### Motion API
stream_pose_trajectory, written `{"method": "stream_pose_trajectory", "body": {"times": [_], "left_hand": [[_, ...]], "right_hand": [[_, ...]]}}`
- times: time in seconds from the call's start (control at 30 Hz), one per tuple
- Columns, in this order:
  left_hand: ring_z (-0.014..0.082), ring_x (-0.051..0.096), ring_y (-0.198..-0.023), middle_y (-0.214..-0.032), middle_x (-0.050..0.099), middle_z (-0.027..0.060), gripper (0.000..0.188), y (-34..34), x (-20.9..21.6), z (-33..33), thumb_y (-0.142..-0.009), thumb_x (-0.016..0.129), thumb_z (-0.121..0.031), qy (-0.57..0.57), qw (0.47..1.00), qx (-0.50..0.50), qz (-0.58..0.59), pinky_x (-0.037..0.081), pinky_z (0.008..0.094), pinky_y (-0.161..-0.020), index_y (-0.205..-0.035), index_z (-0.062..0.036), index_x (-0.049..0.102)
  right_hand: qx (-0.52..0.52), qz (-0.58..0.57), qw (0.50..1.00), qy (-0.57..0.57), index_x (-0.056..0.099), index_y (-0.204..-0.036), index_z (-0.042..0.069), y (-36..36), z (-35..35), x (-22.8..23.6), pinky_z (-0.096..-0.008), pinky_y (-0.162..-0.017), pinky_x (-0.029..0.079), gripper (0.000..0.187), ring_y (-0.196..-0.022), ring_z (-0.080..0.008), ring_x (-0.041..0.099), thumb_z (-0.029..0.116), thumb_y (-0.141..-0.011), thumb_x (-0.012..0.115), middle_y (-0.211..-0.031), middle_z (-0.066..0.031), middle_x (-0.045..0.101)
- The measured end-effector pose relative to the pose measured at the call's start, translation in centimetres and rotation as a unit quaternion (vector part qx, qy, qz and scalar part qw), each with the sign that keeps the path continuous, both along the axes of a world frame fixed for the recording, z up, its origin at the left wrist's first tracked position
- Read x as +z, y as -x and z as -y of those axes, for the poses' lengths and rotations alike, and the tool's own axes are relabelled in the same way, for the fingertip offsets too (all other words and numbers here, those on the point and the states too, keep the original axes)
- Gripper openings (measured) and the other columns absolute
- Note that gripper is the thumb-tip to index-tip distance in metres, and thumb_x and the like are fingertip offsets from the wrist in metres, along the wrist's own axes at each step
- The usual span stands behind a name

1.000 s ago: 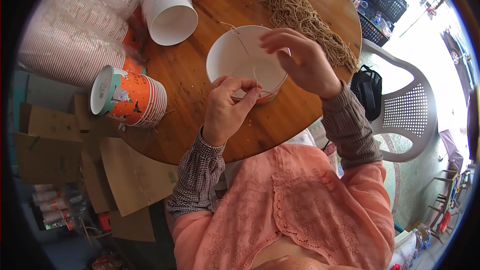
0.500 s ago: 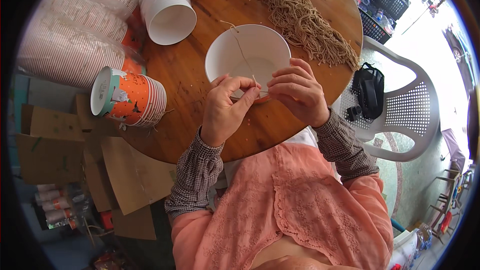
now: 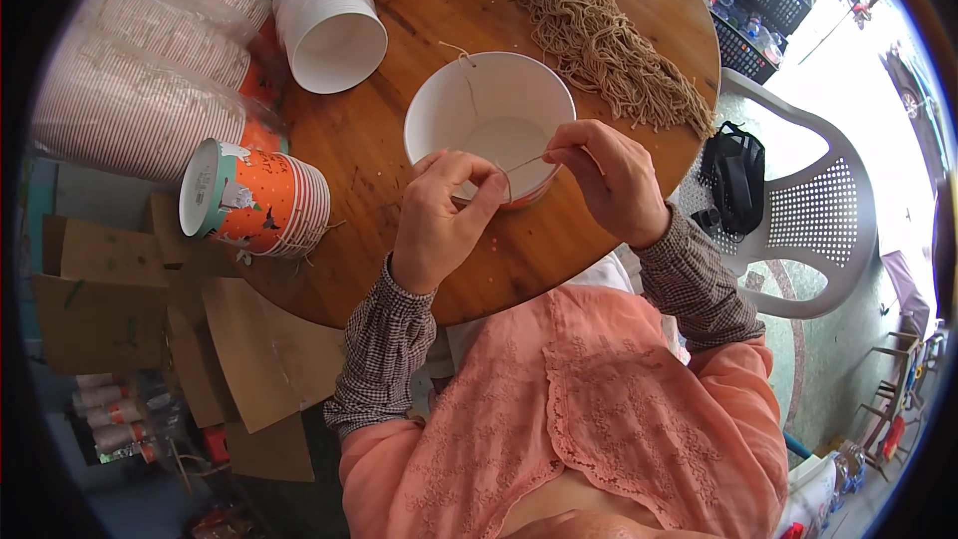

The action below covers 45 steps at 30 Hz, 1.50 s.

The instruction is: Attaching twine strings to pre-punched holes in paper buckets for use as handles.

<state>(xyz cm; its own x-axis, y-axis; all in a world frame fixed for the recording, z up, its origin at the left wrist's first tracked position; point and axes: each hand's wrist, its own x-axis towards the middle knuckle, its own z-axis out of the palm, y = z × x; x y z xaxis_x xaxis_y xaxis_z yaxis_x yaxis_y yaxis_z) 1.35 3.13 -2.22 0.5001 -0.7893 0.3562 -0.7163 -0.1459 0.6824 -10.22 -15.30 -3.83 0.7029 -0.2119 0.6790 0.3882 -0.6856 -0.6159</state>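
A white paper bucket (image 3: 439, 105) stands mouth up on the round wooden table in front of me. Thin tan string (image 3: 473, 90) is knotted at its far rim and hangs down inside. My left hand (image 3: 444, 210) is closed at the near rim, thumb and forefinger pinching the string there. To the right, my right hand (image 3: 614, 180) pinches the string's other end, and a short length runs taut between the two hands. A pile of tan cut strings (image 3: 619, 50) lies at the far right of the table.
Stacked orange printed buckets (image 3: 261, 200) lie on their side at the table's left edge. Beyond them are plastic-wrapped bucket stacks (image 3: 140, 90) and a white bucket (image 3: 339, 50). Cardboard boxes (image 3: 249, 349) sit below left. A grey plastic chair (image 3: 818, 210) holding a black bag (image 3: 735, 180) stands right.
My right hand has drawn away to the right from the left one, pulling the string out between them. The string inside the bucket now hangs lower and closer to the far wall.
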Motion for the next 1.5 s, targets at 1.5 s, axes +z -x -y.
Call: {"method": "stream_pose_trajectory", "body": {"times": [1.5], "left_hand": [[0.0085,0.062,-0.078,-0.089,0.067,0.0045,0.015,0.2,-0.2,0.4,-0.097,0.057,-0.008,0.237,0.936,0.067,-0.251,0.051,0.0206,-0.071,-0.103,0.0027,0.065]], "right_hand": [[0.018,-0.003,1.0,0.002,0.063,-0.085,0.007,-4.3,-2.9,1.3,-0.0396,-0.094,0.043,0.01,-0.074,-0.0206,0.063,0.01,-0.08,0.071,-0.075,-0.0031,0.065]]}}
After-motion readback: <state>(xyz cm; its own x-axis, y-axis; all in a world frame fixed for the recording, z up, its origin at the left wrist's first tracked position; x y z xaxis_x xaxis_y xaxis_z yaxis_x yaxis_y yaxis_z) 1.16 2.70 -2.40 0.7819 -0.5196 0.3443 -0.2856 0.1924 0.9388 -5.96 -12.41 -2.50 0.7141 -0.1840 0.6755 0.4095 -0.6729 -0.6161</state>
